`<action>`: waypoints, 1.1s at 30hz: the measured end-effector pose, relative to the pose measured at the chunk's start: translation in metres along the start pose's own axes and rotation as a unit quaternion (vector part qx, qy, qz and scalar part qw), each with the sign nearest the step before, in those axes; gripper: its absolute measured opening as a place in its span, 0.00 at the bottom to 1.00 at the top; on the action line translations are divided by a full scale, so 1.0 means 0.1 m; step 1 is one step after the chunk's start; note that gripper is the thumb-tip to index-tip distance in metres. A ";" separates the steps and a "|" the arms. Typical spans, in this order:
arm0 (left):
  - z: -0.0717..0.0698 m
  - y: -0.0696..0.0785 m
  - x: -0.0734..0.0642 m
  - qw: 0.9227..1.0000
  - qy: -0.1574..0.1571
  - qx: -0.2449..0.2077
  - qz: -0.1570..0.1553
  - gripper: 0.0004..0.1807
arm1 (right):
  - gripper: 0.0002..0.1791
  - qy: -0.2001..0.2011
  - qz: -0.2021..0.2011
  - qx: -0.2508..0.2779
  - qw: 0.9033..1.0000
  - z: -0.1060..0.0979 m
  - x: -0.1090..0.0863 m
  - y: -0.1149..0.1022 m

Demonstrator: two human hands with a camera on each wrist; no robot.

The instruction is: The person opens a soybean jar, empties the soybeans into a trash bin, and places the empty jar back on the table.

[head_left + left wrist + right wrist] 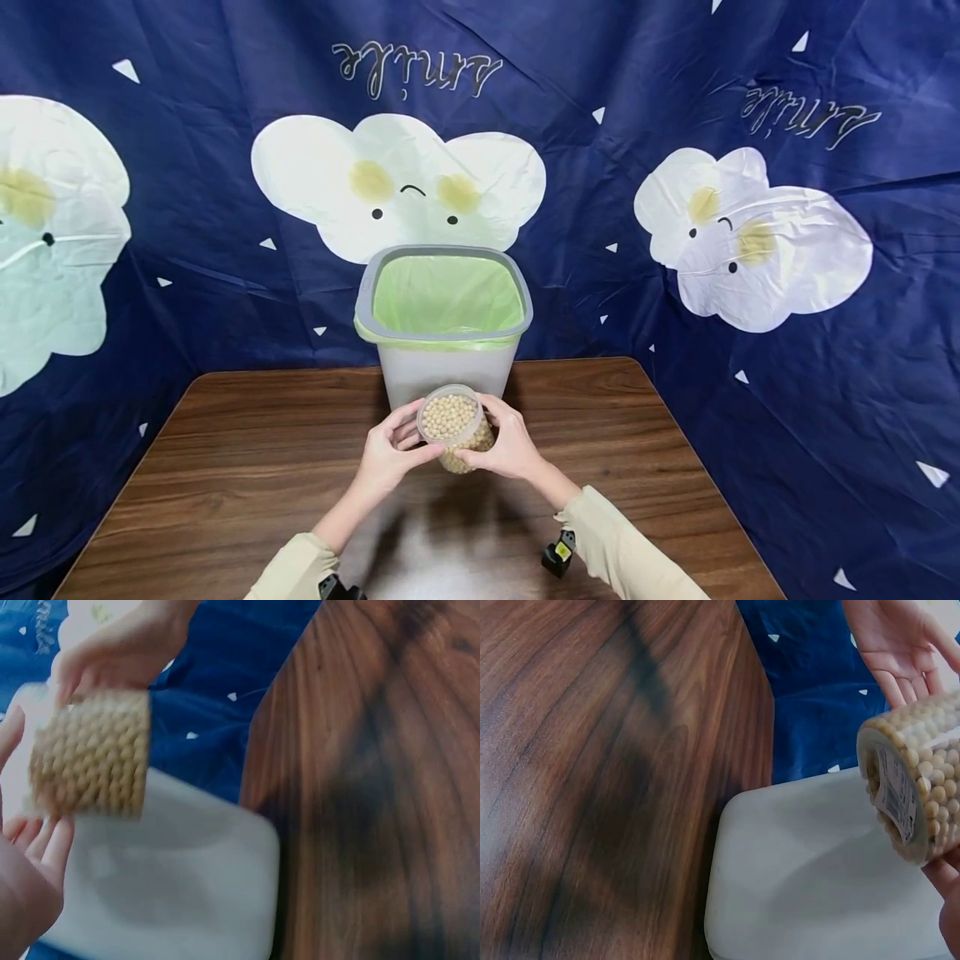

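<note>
- On the navy cloth backdrop [585, 225], black, white-edged script reads "smile" twice, upside down.
- A white label [897, 796] with a barcode sits on the base of the clear cylindrical jar of pale beige balls [450, 419]; its print is too small to read. Only the right wrist view shows it.
- The jar is held tilted above the brown wood-grain table [262, 467], before the white bin with green liner [442, 367].
- The right hand [513, 442] grips it; the left hand [386, 454] supports it, fingers loosely extended.
- Blur softens the jar in the left wrist view.
</note>
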State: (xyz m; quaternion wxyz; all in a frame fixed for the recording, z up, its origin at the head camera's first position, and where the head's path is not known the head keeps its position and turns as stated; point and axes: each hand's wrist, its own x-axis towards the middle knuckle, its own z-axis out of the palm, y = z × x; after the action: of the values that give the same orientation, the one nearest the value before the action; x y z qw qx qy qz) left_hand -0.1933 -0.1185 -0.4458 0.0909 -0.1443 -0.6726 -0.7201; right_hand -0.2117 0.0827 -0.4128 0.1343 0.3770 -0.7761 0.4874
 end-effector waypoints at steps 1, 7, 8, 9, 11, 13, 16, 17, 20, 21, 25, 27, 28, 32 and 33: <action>-0.03 0.01 0.01 1.000 -0.013 -0.006 0.001 0.33 | 0.38 -0.004 0.000 0.010 1.000 -0.01 0.00 0.00; -0.18 0.06 0.08 0.994 -0.109 -0.024 0.004 0.35 | 0.37 -0.043 -0.019 0.062 0.997 -0.07 -0.01 0.01; -0.19 0.06 0.09 0.992 -0.124 -0.024 0.003 0.37 | 0.37 -0.050 -0.024 0.067 0.996 -0.07 -0.01 0.01; -0.20 0.07 0.10 0.990 -0.137 -0.027 0.001 0.39 | 0.37 -0.056 -0.030 0.070 0.996 -0.07 -0.01 0.02; -0.19 0.08 0.10 0.988 -0.154 -0.029 -0.002 0.41 | 0.37 -0.065 -0.038 0.074 0.994 -0.07 -0.02 0.02; -0.18 0.08 0.10 0.988 -0.152 -0.025 -0.003 0.41 | 0.37 -0.066 -0.042 0.068 0.995 -0.07 -0.02 0.02; -0.12 0.05 0.06 0.993 -0.118 -0.018 0.006 0.40 | 0.38 -0.055 -0.041 0.054 0.996 -0.04 -0.04 0.06; -0.09 0.05 0.04 0.995 -0.098 -0.017 0.008 0.39 | 0.38 -0.048 -0.042 0.046 0.997 -0.04 -0.04 0.06; 0.00 0.02 0.00 0.999 -0.028 -0.012 0.022 0.38 | 0.39 -0.023 -0.038 0.021 0.999 0.00 -0.04 0.06; 0.03 0.01 -0.02 1.000 -0.008 -0.010 0.024 0.38 | 0.39 -0.014 -0.039 0.013 0.999 0.01 -0.04 0.05; 0.06 0.02 -0.03 1.000 0.014 -0.008 0.025 0.38 | 0.39 0.003 -0.030 0.005 1.000 0.00 -0.02 -0.02; 0.03 0.03 -0.02 0.999 -0.011 -0.010 0.028 0.37 | 0.38 0.002 -0.026 0.015 1.000 -0.01 -0.02 -0.02; 0.00 0.04 -0.01 0.999 -0.027 -0.011 0.031 0.36 | 0.38 0.001 -0.025 0.019 1.000 -0.01 -0.03 -0.02; -0.12 0.08 0.04 0.995 -0.088 -0.015 0.036 0.33 | 0.37 -0.011 -0.026 0.043 0.999 -0.03 -0.06 0.01; -0.14 0.09 0.05 0.994 -0.100 -0.015 0.035 0.34 | 0.37 -0.014 -0.028 0.049 0.998 -0.03 -0.06 0.01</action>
State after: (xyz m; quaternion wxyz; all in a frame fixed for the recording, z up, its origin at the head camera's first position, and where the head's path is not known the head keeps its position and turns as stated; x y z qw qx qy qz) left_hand -0.1964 -0.1332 -0.4367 0.0458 -0.2405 -0.6622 -0.7082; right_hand -0.2087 0.0881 -0.4160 0.1186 0.4119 -0.7421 0.5154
